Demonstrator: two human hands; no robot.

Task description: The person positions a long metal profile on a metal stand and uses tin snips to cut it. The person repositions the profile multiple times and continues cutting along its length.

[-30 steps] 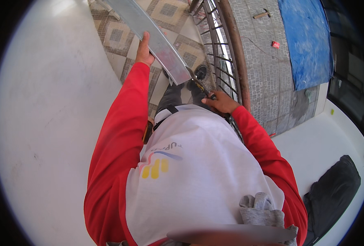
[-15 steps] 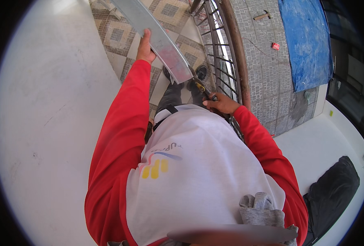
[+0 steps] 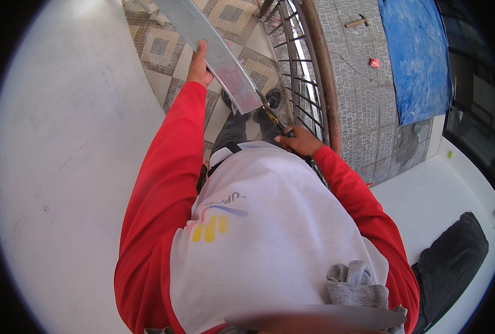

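A long silvery metal channel [image 3: 222,62] slants from the top of the view down toward my waist. My left hand [image 3: 199,67] is wrapped round its left edge, thumb lying on the upper face. Close to my waist my right hand [image 3: 299,140] is closed on the handles of tin snips [image 3: 272,116], which have a yellow part near the pivot. Their jaws meet the right corner of the channel's near end. How deep the blades sit in the metal cannot be made out.
A dark metal railing with a brown handrail [image 3: 324,78] runs along my right. Beyond it lie a hammer [image 3: 356,22], a small red packet [image 3: 374,63] and a blue tarp [image 3: 417,61] on grey paving. A white wall [image 3: 64,167] rises on my left. Patterned tiles [image 3: 161,50] are underfoot.
My right hand and the snips have shifted very slightly left. My left hand and the channel have hardly moved.
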